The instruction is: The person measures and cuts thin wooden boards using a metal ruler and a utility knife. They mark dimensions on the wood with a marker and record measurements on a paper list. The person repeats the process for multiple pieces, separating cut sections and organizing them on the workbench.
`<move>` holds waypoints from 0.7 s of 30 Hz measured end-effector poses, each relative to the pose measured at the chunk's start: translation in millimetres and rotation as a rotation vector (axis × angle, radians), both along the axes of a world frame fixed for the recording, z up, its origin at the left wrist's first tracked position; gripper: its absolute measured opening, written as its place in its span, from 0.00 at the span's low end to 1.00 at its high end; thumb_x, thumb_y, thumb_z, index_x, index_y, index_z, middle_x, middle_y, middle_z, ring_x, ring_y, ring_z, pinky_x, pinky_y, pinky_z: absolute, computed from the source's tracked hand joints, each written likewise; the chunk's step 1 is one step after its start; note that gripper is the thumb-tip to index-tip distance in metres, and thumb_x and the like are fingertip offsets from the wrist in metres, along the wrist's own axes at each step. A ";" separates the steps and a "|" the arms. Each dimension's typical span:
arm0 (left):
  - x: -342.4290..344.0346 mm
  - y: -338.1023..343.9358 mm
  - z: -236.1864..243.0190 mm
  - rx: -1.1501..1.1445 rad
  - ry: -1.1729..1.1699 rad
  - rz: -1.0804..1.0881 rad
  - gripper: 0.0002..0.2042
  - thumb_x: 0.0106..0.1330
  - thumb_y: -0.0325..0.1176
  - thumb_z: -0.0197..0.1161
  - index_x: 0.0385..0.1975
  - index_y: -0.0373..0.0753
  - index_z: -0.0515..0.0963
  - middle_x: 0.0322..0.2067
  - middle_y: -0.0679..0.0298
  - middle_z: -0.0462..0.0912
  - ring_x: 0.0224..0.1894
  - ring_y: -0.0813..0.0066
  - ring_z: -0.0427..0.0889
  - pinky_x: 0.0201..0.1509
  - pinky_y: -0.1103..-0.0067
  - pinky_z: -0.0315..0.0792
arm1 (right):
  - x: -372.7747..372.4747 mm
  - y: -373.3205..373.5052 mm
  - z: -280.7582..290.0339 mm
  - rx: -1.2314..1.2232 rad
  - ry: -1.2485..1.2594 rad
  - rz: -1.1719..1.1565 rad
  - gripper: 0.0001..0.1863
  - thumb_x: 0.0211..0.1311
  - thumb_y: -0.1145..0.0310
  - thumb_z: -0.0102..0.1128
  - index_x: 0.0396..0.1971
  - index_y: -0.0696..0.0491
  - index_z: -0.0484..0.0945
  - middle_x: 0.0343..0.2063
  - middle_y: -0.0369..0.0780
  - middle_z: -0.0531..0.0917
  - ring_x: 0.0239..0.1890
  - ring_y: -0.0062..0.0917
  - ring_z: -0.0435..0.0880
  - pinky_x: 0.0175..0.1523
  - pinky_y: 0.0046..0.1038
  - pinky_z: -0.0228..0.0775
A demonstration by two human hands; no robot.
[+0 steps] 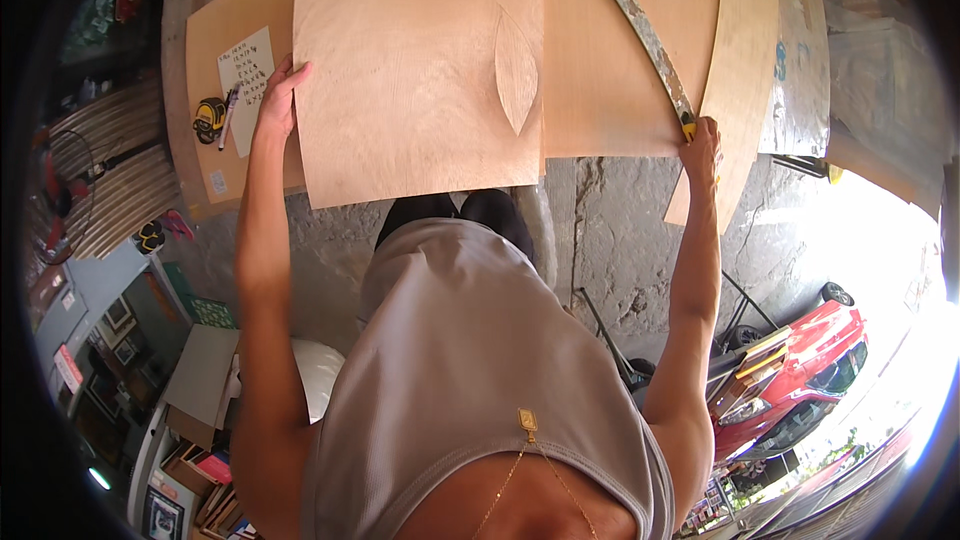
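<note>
R hand (704,148) grips yel. tool (688,127) (mostly hidden).

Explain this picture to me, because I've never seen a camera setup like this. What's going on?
There is no machine here, just a person working bare-handed. The one picture comes from a wide fisheye camera worn on the head, looking down, so straight edges bend near the rim. The left hand holds the edge of a pale wooden panel with a leaf-shaped patch near its right side. The right hand grips a small yellow-and-black tool, its type unclear, by the end of a long grey strip. On a larger wooden sheet at left lie a tape measure, a pen and a handwritten note.
</note>
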State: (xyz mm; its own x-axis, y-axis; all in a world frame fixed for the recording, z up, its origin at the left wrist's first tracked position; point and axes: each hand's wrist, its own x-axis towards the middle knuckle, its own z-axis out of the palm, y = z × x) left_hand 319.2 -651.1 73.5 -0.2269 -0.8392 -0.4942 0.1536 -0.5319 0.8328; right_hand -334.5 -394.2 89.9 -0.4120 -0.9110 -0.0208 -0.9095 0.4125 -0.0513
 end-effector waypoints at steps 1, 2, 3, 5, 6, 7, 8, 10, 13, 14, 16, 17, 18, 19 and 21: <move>-4.4 -1.5 -2.7 0.015 -0.005 -0.010 0.23 0.63 0.30 0.66 0.57 0.33 0.69 0.49 0.58 0.78 0.52 0.70 0.77 0.56 0.75 0.72 | -6.6 0.0 -2.0 0.047 -0.011 -0.013 0.15 0.50 0.79 0.59 0.40 0.54 0.75 0.44 0.45 0.78 0.48 0.44 0.78 0.47 0.43 0.74; -8.0 -1.6 -4.9 0.029 -0.010 -0.020 0.23 0.62 0.31 0.66 0.55 0.33 0.70 0.48 0.59 0.79 0.51 0.71 0.77 0.55 0.75 0.72 | -13.4 -1.3 -4.6 0.094 -0.022 -0.026 0.15 0.50 0.79 0.60 0.40 0.54 0.75 0.43 0.45 0.78 0.47 0.45 0.79 0.47 0.43 0.74; -11.5 -0.6 -5.2 0.025 -0.050 -0.010 0.22 0.62 0.30 0.67 0.54 0.32 0.71 0.47 0.59 0.79 0.50 0.72 0.78 0.55 0.76 0.72 | -16.7 -3.4 -4.5 0.142 -0.033 -0.043 0.15 0.50 0.79 0.60 0.40 0.54 0.75 0.43 0.45 0.79 0.47 0.45 0.79 0.47 0.43 0.74; -17.5 1.4 -5.3 0.015 -0.129 0.006 0.20 0.61 0.30 0.68 0.51 0.32 0.73 0.45 0.60 0.81 0.49 0.74 0.79 0.53 0.77 0.73 | -22.9 -2.5 -2.6 0.150 -0.060 -0.034 0.16 0.47 0.76 0.63 0.40 0.55 0.75 0.39 0.47 0.80 0.43 0.47 0.80 0.44 0.44 0.74; -14.4 4.4 -10.9 0.015 -0.129 0.040 0.19 0.61 0.29 0.68 0.50 0.32 0.74 0.45 0.61 0.81 0.48 0.75 0.79 0.53 0.77 0.73 | -20.2 -7.7 3.9 0.154 -0.077 -0.022 0.17 0.46 0.75 0.64 0.40 0.55 0.75 0.39 0.47 0.80 0.43 0.47 0.80 0.44 0.44 0.74; -12.1 7.1 -19.8 0.014 -0.125 0.070 0.17 0.61 0.29 0.68 0.49 0.32 0.75 0.44 0.62 0.81 0.47 0.76 0.79 0.52 0.78 0.73 | -18.3 -10.7 9.9 0.156 -0.091 -0.015 0.18 0.45 0.75 0.65 0.40 0.55 0.75 0.38 0.48 0.80 0.42 0.47 0.81 0.43 0.44 0.74; -10.2 7.3 -28.6 0.013 -0.122 0.098 0.16 0.61 0.28 0.68 0.47 0.32 0.76 0.43 0.62 0.82 0.46 0.76 0.80 0.52 0.79 0.73 | -16.4 -7.7 15.0 0.112 -0.104 -0.010 0.20 0.41 0.75 0.67 0.39 0.56 0.76 0.35 0.48 0.80 0.40 0.46 0.81 0.43 0.42 0.75; -25.7 19.0 -23.6 -0.028 -0.107 0.167 0.14 0.62 0.27 0.67 0.46 0.32 0.77 0.42 0.63 0.82 0.44 0.77 0.80 0.51 0.80 0.73 | 3.5 -6.9 42.7 0.076 -0.239 0.013 0.20 0.38 0.76 0.67 0.37 0.57 0.76 0.34 0.48 0.79 0.39 0.45 0.81 0.43 0.41 0.75; -29.7 18.9 -29.0 -0.085 -0.160 0.187 0.12 0.65 0.29 0.65 0.46 0.32 0.77 0.43 0.63 0.82 0.45 0.77 0.80 0.52 0.81 0.72 | 40.9 -4.1 77.5 0.062 -0.364 -0.018 0.20 0.32 0.79 0.68 0.33 0.59 0.76 0.33 0.47 0.78 0.36 0.43 0.81 0.43 0.38 0.73; -29.8 17.5 -30.9 -0.094 -0.181 0.187 0.13 0.65 0.29 0.65 0.46 0.32 0.77 0.43 0.63 0.82 0.45 0.77 0.80 0.51 0.81 0.72 | 53.2 -1.7 86.3 0.079 -0.392 -0.025 0.20 0.32 0.78 0.69 0.33 0.59 0.76 0.32 0.46 0.78 0.36 0.43 0.80 0.42 0.38 0.73; -27.5 18.2 -31.5 -0.139 -0.277 0.167 0.14 0.64 0.30 0.66 0.46 0.31 0.77 0.42 0.64 0.82 0.44 0.79 0.79 0.51 0.82 0.71 | 84.6 7.6 95.8 0.093 -0.427 -0.024 0.20 0.31 0.78 0.69 0.32 0.60 0.75 0.31 0.46 0.77 0.34 0.42 0.79 0.40 0.37 0.73; -26.0 18.9 -30.8 -0.177 -0.354 0.144 0.15 0.64 0.31 0.68 0.46 0.30 0.77 0.42 0.64 0.82 0.43 0.80 0.78 0.51 0.82 0.71 | 101.8 12.6 97.9 0.089 -0.435 -0.017 0.20 0.31 0.78 0.69 0.31 0.60 0.75 0.30 0.46 0.77 0.32 0.41 0.79 0.40 0.37 0.72; -23.7 20.7 -26.5 -0.217 -0.431 0.130 0.16 0.63 0.33 0.69 0.45 0.29 0.78 0.41 0.65 0.82 0.43 0.82 0.78 0.51 0.83 0.71 | 118.1 17.2 97.1 0.054 -0.456 0.041 0.20 0.31 0.78 0.69 0.31 0.60 0.75 0.29 0.46 0.77 0.31 0.39 0.79 0.38 0.36 0.73; -28.2 20.5 -20.1 -0.230 -0.559 0.113 0.18 0.62 0.35 0.70 0.46 0.29 0.77 0.41 0.63 0.83 0.43 0.79 0.78 0.52 0.81 0.71 | 140.8 22.2 97.8 0.039 -0.490 0.017 0.19 0.32 0.78 0.69 0.31 0.60 0.76 0.30 0.45 0.78 0.29 0.36 0.79 0.36 0.34 0.74; -44.2 24.2 6.1 -0.259 -0.811 0.070 0.24 0.59 0.39 0.72 0.49 0.28 0.77 0.41 0.60 0.83 0.44 0.75 0.79 0.53 0.77 0.71 | 181.9 33.4 91.8 0.026 -0.533 0.035 0.18 0.33 0.77 0.69 0.31 0.58 0.78 0.30 0.43 0.79 0.27 0.34 0.80 0.34 0.33 0.78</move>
